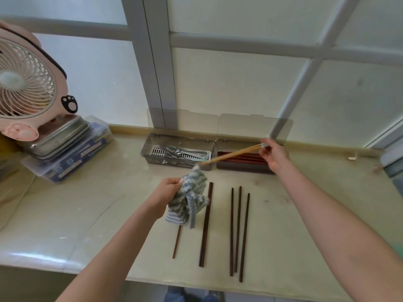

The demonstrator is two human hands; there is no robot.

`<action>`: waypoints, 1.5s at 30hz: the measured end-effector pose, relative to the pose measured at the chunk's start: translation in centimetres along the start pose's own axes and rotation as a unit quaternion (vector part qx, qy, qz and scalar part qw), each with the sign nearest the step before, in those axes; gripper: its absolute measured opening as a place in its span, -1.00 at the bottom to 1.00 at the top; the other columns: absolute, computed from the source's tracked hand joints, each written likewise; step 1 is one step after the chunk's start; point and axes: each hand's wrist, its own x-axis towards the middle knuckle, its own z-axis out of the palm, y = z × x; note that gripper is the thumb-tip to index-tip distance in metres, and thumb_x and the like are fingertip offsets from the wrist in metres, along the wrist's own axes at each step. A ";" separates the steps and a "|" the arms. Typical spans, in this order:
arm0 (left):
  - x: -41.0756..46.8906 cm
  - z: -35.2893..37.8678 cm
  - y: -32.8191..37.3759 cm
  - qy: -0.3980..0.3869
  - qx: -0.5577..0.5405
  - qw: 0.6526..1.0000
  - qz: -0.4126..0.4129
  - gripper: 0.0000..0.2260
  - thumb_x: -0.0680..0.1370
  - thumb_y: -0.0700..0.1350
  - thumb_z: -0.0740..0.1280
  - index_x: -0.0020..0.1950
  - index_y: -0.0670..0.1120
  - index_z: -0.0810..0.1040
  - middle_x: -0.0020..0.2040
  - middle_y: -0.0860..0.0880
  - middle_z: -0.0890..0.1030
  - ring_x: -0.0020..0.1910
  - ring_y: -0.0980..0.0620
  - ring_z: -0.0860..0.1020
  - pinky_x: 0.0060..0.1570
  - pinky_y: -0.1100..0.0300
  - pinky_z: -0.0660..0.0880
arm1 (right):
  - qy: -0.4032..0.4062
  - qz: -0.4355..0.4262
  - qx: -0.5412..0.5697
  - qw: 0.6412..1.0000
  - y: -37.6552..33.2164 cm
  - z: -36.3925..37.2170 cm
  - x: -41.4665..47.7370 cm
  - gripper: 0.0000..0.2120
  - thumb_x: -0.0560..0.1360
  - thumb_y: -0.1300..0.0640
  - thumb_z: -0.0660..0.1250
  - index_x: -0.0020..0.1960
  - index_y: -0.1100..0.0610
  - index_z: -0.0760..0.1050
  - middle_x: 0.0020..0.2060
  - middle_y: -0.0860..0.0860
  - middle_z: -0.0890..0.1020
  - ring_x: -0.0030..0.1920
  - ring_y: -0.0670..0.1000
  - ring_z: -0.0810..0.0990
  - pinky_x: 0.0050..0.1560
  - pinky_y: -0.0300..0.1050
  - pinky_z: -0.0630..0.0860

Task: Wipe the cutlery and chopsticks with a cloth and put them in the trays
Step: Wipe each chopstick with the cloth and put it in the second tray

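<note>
My left hand grips a grey-and-white striped cloth above the counter. My right hand pinches the far end of a pair of light bamboo chopsticks; their near tips reach the top of the cloth. Several dark brown chopsticks lie on the counter below the cloth, one partly hidden under it. At the back stand two open trays: the left tray holds forks and other metal cutlery, the right tray holds dark red chopsticks.
A pink desk fan sits at the left on a metal tray stacked on a clear plastic box. A frosted window rises behind the trays. The counter's front edge runs below the chopsticks.
</note>
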 end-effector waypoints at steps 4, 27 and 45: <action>-0.1 0.6 -0.9 0.021 -0.097 0.995 -0.019 -0.79 0.61 -0.24 0.14 -0.06 -0.21 0.56 -0.18 -0.13 0.64 -0.20 -0.03 0.59 -0.18 0.18 0.53 | 0.139 -0.017 0.071 0.988 -0.6 -4.2 2.8 -0.78 0.50 0.15 0.37 -0.26 0.22 0.45 -0.25 0.05 0.58 -0.33 -0.06 0.51 -0.46 -0.30 0.53; 1.3 -0.6 -2.4 0.052 -0.556 0.828 -0.060 -0.69 0.55 -0.07 0.21 -0.15 -0.21 0.68 -0.18 -0.19 0.69 -0.26 -0.08 0.68 -0.23 -0.02 0.61 | -0.257 -0.391 -0.633 0.617 10.8 -1.6 -1.9 -0.58 0.44 0.39 0.21 0.16 0.00 0.54 0.13 -0.01 0.52 0.05 0.02 0.55 -0.09 -0.07 0.55; 0.5 -4.1 -6.9 0.033 -0.628 0.777 -0.034 -0.22 -0.22 -0.22 0.67 -0.01 -0.20 0.63 -0.05 -0.18 0.67 -0.16 -0.11 0.67 -0.13 -0.12 0.57 | -0.535 -0.358 -0.744 0.180 14.7 3.2 -6.6 -0.77 0.44 0.28 0.23 0.09 0.21 0.42 0.06 0.14 0.46 0.02 0.18 0.49 -0.17 0.03 0.44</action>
